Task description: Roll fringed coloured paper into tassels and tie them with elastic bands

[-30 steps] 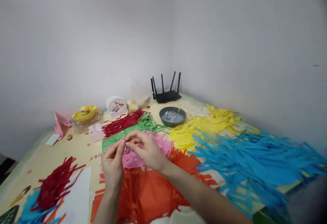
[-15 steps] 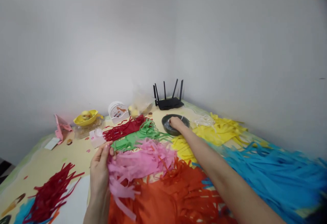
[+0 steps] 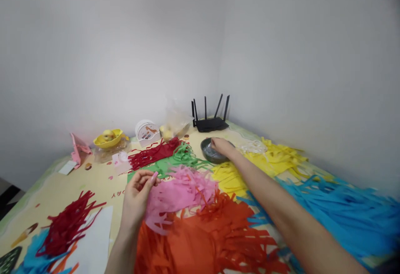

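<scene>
My left hand [image 3: 139,193] is raised at the left end of the pink fringed paper [image 3: 178,193], its fingers curled and the thumb pressed against them. A pinkish bit shows at the thumb tip; whether it is a paper strip or the nail, I cannot tell. My right hand [image 3: 221,146] reaches into a dark round bowl [image 3: 204,154], fingertips down and drawn together. Something clear or shiny lies in the bowl, too blurred to name. Under my arms spreads orange fringed paper [image 3: 190,245]. Green fringed paper [image 3: 165,164] lies just beyond the pink.
Yellow [image 3: 273,159] and blue fringed paper [image 3: 337,215] lie to the right. Dark red fringe [image 3: 67,228] rests by a white sheet [image 3: 96,236] at the left. A black router [image 3: 211,125] stands in the corner, with a yellow dish [image 3: 109,140] along the back.
My left hand has moved up and right, off the near part of the pink fringe, which now lies lower. My right hand stays in the bowl. The view has shifted slightly.
</scene>
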